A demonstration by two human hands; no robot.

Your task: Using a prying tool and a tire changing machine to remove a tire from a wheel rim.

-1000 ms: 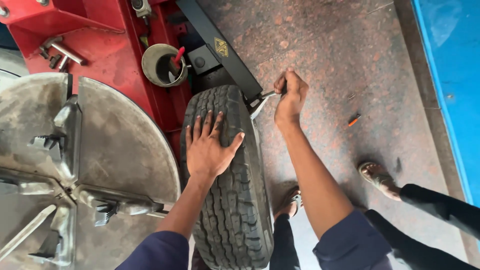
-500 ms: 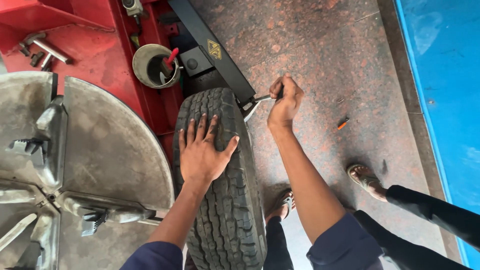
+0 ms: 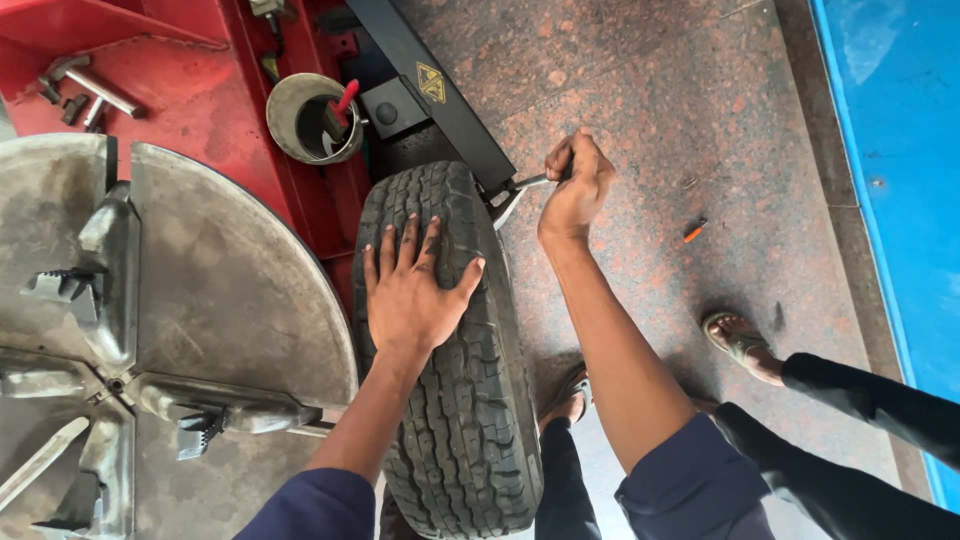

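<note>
A black tyre (image 3: 470, 400) with a chunky tread stands upright on the floor against the red machine. My left hand (image 3: 412, 290) lies flat on top of its tread with the fingers spread. My right hand (image 3: 575, 190) is closed around a thin metal handle (image 3: 528, 184) that sticks out from the black arm (image 3: 432, 85) pressing against the tyre's right side.
A round grey turntable with clamping jaws (image 3: 150, 340) fills the left. A metal pot with a red-handled brush (image 3: 312, 118) sits on the red machine body (image 3: 160, 60). My sandalled feet (image 3: 740, 342) stand on speckled floor; a blue wall (image 3: 890, 150) runs along the right.
The view has shifted slightly, so the tyre and hands sit a little lower and more central. Both hands keep their places on the tread and the handle.
</note>
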